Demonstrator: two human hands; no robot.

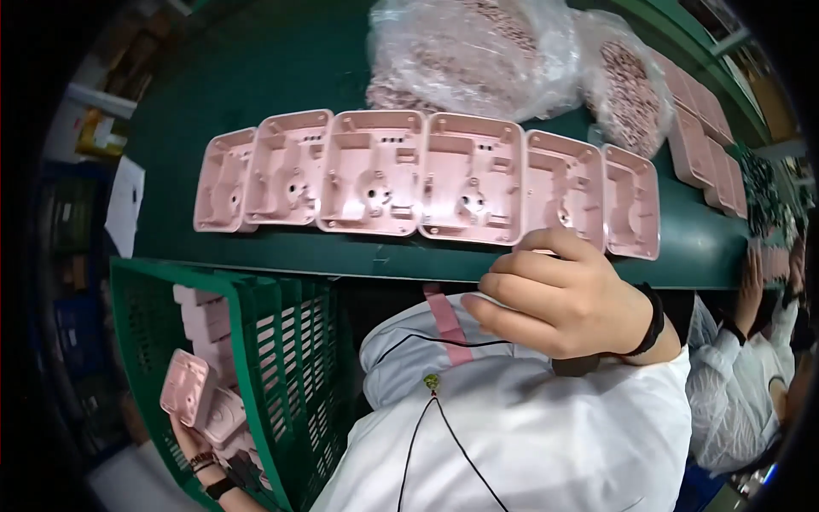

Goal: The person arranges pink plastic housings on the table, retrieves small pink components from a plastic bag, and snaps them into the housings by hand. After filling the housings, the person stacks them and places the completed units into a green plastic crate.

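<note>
A row of several open pink plastic housings (373,175) lies along the front of the green table, their hollow insides with posts and holes facing up. My right hand (554,294) is over the table's front edge, fingers curled, overlapping the near rim of the second housing from the right. Whether anything sits inside those fingers is hidden. Down at the left, my left hand (189,437) reaches into a green slotted crate (294,384) and grips one pink plastic housing (186,384) from below. More pink housings (205,320) are stacked in that crate.
Clear plastic bags (478,60) of small pink parts lie behind the row, with another such bag (627,90) beside them. Stacked pink housings (704,141) stand at the far right. A co-worker's hand (751,277) is at the table further right. A black cord crosses my lap.
</note>
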